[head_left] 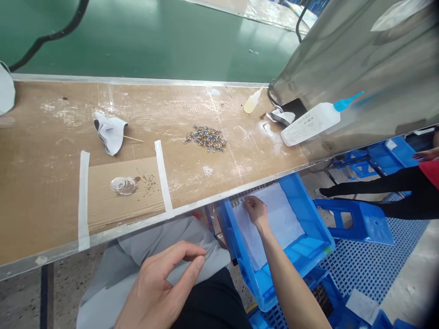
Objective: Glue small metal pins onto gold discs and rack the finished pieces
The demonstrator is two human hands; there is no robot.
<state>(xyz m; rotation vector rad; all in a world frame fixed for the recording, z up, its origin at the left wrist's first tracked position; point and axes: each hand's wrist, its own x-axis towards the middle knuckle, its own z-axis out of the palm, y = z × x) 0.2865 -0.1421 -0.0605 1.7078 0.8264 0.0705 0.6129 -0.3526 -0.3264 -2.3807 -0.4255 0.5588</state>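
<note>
My left hand (164, 278) is over my lap in front of the workbench. Its thumb and index fingertips are pinched together; anything between them is too small to make out. Reaching down into a blue plastic crate (295, 256), my right hand (255, 210) has its fingers closed at the far left corner. Small metal pieces (236, 201) lie by those fingertips on the white paper (277, 210) lining the crate. Whatever the right fingers hold is hidden. On the bench, a pile of small brass-coloured screws (207, 138) with bluish ends lies beyond both hands.
A taped cardboard patch (113, 210) bears a clear glue-like puddle (124, 185). Near it is a crumpled cloth (110, 132) with a thin stick. A small bottle (253, 101) and a large blue-tipped bottle (312, 123) lie at right. Blue stools (356, 221) and a person's legs (377, 187) are beyond the crate.
</note>
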